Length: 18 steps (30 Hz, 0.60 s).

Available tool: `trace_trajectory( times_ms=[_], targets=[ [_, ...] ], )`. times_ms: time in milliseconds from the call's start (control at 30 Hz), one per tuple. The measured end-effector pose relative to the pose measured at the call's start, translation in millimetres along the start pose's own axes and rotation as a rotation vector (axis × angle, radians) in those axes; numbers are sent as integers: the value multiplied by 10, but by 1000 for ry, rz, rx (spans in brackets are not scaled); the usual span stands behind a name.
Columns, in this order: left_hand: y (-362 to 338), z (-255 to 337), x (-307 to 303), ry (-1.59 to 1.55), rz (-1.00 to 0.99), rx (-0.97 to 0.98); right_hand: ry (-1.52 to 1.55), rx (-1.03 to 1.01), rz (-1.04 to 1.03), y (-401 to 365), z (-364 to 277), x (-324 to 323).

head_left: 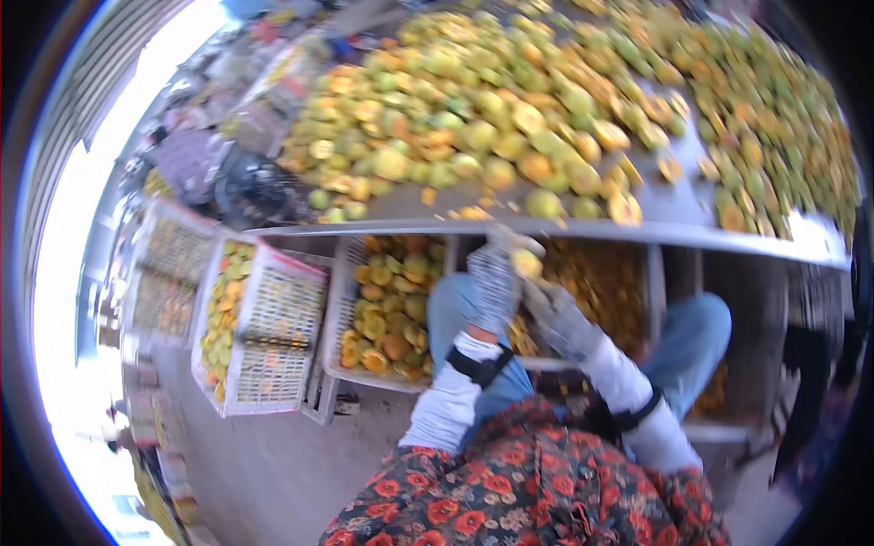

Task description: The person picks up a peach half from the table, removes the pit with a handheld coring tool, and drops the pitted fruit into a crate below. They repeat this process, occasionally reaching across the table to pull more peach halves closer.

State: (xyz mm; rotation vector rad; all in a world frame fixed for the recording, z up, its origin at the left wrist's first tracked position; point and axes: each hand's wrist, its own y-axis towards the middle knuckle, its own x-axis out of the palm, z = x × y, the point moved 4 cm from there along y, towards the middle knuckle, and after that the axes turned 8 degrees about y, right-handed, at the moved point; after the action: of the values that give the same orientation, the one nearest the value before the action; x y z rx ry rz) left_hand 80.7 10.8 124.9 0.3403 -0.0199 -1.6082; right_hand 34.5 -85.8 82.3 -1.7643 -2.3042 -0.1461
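Note:
My left hand (493,278), in a striped grey-white glove, is closed at the table's front edge. Its fingers curl over a small yellow-green apricot (526,264). From below and to the right, my gloved right hand (560,314) meets the same fruit with bent fingers; motion blur hides whether it also holds a tool. Directly under both hands, between my knees, lies a crate of cut orange-yellow apricot pieces (596,282). Just beyond the hands, a large heap of whole and halved apricots (482,136) covers the metal table (410,202).
Left of my knees stands a crate of apricots (390,309). Farther left, a white slatted crate (278,328) leans tilted beside another fruit-filled one. A second heap (765,118) spreads over the table's right side. The raised table edge (583,227) runs across in front of me.

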Motion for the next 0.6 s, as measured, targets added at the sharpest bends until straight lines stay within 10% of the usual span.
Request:
trace_trajectory(
  times_ms=[33, 67, 100, 233, 333, 467, 600],
  targets=[
    [18, -66, 16, 81, -43, 37, -173, -387, 109, 49, 284, -65],
    [13, -48, 43, 56, -12, 26, 154, 49, 66, -47, -123, 24],
    [-32, -44, 116, -396, 103, -32, 151, 71, 113, -83, -201, 31],
    [-138, 71, 143, -156, 228, 79, -143, 191, -116, -89, -97, -283],
    [-147, 14, 183, -353, -153, 18, 271, 735, -252, -380, -672, -55],
    [-128, 25, 244, -55, -336, -102, 436, 829, -334, -381, -402, -45],
    [-315, -163, 253, 482, 179, 378, 580, 793, -294, -336, -33, -52]
  ],
)
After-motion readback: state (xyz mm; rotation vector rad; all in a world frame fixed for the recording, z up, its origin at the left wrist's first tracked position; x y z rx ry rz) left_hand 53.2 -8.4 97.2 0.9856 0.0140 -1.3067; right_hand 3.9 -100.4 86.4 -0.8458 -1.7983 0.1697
